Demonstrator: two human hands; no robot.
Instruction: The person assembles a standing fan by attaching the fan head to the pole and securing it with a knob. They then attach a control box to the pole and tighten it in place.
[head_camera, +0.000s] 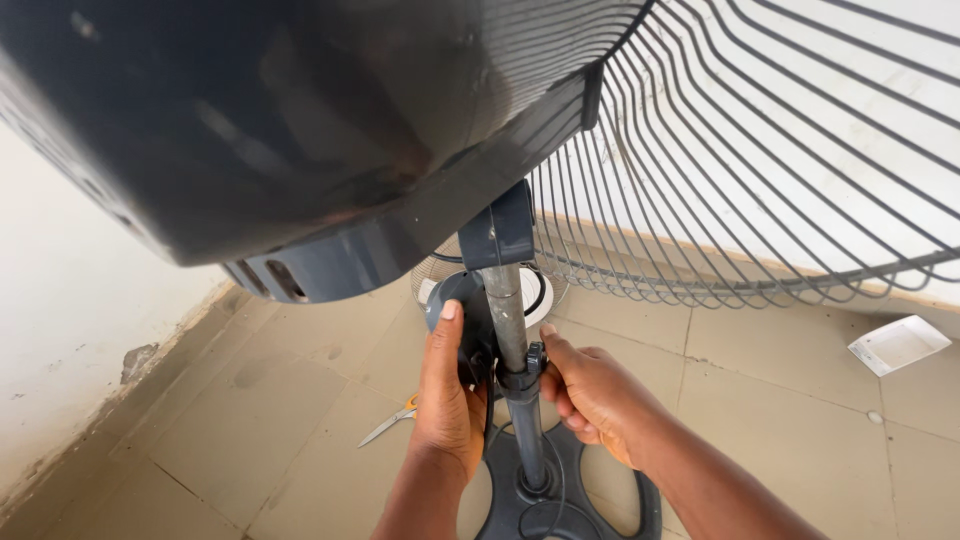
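Note:
A standing fan fills the view: its dark motor housing (270, 130) is at top, with a black wire grille (760, 170) to the right. A grey metal pole (506, 310) runs down to a dark base (560, 500) on the floor. My left hand (447, 390) wraps a dark control box on the left side of the pole. My right hand (592, 392) pinches the small black knob (535, 356) on the pole's collar. A black cord hangs beside the pole.
Scissors with orange handles (392, 420) lie on the tiled floor left of the base. A second round fan grille (440, 275) lies behind the pole. A white square card (897, 345) lies at the right. White walls border the floor at left and behind.

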